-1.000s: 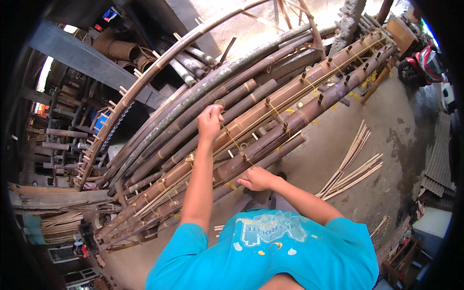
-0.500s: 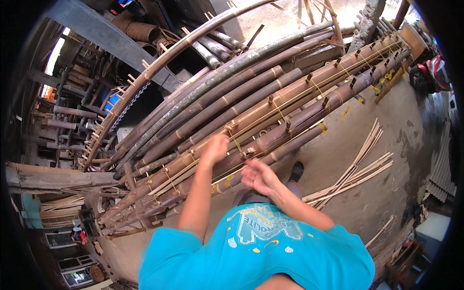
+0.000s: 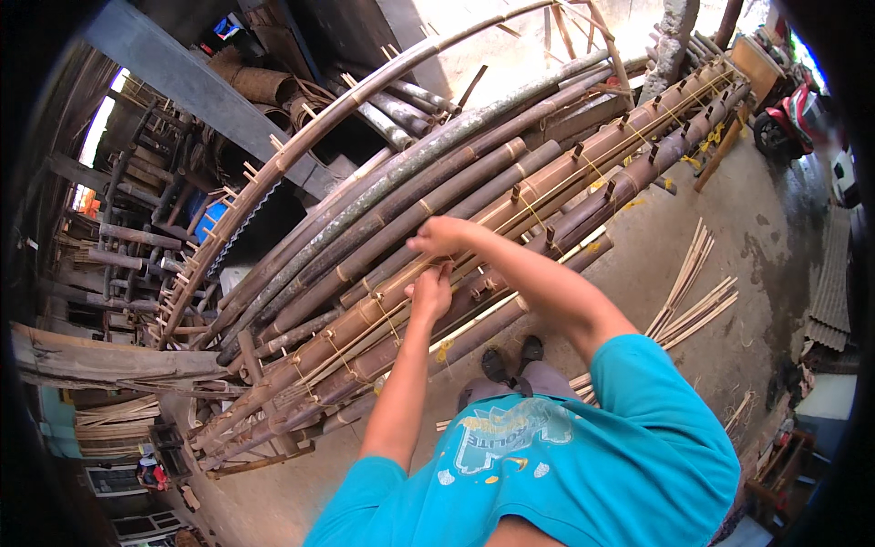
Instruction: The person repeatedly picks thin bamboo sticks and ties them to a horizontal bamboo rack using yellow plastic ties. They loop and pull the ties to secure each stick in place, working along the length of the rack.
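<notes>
Two long bamboo poles run diagonally, side by side, across the middle: a light brown one (image 3: 547,173) and a darker one (image 3: 583,211). Both carry short dark pegs, and thin yellow cords are looped around and between them. My left hand (image 3: 431,290) is at the light brown pole with its fingers curled together. Just beyond it, my right hand (image 3: 441,237) reaches across over the same pole, fingers bent and pressed together. Whatever lies between the fingers of either hand is too small or hidden to make out.
Several more bamboo poles (image 3: 492,162) lie beyond. A curved, pegged bamboo pole (image 3: 342,109) arches at the back left. Split bamboo strips (image 3: 684,283) lie on the floor at right, with a red motorbike (image 3: 802,114) farther off and corrugated sheets (image 3: 829,283) along the right.
My right hand has moved from beside the darker pole up and left, to the light brown pole beyond my left hand. My left hand has shifted slightly right and nearer.
</notes>
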### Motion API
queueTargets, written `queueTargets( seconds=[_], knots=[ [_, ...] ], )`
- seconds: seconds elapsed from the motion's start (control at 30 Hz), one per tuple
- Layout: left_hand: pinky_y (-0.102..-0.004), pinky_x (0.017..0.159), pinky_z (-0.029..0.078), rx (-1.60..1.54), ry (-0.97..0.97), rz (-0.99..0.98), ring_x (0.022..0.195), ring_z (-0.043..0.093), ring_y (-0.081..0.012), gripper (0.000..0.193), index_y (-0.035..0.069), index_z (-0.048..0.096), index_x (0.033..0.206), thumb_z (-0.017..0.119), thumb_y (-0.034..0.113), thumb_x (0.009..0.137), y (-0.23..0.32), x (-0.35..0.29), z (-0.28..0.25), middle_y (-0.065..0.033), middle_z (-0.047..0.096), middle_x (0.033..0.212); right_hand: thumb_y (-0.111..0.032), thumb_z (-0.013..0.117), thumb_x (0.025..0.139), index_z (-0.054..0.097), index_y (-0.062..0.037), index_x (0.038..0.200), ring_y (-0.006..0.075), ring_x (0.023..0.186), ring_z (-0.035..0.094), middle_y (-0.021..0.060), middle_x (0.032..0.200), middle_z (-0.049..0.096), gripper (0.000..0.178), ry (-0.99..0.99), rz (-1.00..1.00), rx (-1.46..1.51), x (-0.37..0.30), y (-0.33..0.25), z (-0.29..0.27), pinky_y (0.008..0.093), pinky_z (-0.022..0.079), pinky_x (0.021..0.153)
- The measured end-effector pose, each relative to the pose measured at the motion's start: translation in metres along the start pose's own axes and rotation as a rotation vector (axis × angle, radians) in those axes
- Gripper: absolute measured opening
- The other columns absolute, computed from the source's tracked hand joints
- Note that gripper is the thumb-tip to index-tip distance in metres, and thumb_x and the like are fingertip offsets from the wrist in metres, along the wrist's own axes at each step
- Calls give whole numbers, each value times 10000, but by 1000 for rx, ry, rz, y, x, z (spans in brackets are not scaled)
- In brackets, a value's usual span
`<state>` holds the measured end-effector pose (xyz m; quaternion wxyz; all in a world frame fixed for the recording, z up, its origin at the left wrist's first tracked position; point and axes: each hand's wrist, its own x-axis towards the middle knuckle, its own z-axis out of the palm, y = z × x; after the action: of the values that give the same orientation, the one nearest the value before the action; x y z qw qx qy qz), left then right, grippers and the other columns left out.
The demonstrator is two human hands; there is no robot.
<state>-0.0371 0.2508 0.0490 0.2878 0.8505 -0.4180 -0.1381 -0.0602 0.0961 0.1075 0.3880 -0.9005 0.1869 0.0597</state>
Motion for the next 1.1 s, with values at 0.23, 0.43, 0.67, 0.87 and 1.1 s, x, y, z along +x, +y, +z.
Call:
queueTargets(
  seconds=[0.23, 0.43, 0.67, 0.87, 1.1],
  knots=[
    [-478, 896, 364, 55, -17, -136, 948, 646, -306, 312, 107, 693, 996, 505, 355, 965, 5, 1, 3, -140, 698, 919, -281, 578, 918, 592, -24, 636, 315, 539, 557, 162, 549, 548, 382, -113, -553, 109, -145, 50, 83, 450, 467, 591],
    [-248, 673, 469, -642, 108, -31, 698, 605, -95, 260, -14, 677, 986, 505, 182, 998, 38, 87, -34, -20, 646, 758, -331, 581, 897, 614, -48, 552, 385, 543, 574, 180, 547, 576, 447, 189, -409, 14, -151, 51, 125, 469, 497, 607],
    [-461, 803, 499, -6, 1, 14, 898, 665, -367, 339, 47, 662, 994, 512, 349, 951, -49, 133, 12, -212, 681, 930, -291, 616, 796, 645, -62, 600, 380, 608, 611, 161, 564, 591, 302, 218, -312, -224, -145, 46, 131, 473, 501, 685],
    [-469, 909, 477, 75, 68, 61, 1065, 597, -431, 426, 22, 590, 1215, 517, 349, 953, -117, 39, -91, -262, 639, 1121, -231, 688, 752, 616, -65, 1055, 325, 998, 589, 189, 1058, 615, 353, 265, -263, 90, -167, -29, 190, 442, 470, 860],
    [-403, 918, 404, 211, -132, -19, 1060, 627, -299, 436, 56, 592, 1170, 684, 349, 860, -125, -80, -98, -161, 671, 1131, -253, 467, 988, 592, -88, 888, 153, 791, 609, 42, 865, 623, 230, 777, 179, 2117, -104, -98, 244, 309, 491, 742]
  ],
)
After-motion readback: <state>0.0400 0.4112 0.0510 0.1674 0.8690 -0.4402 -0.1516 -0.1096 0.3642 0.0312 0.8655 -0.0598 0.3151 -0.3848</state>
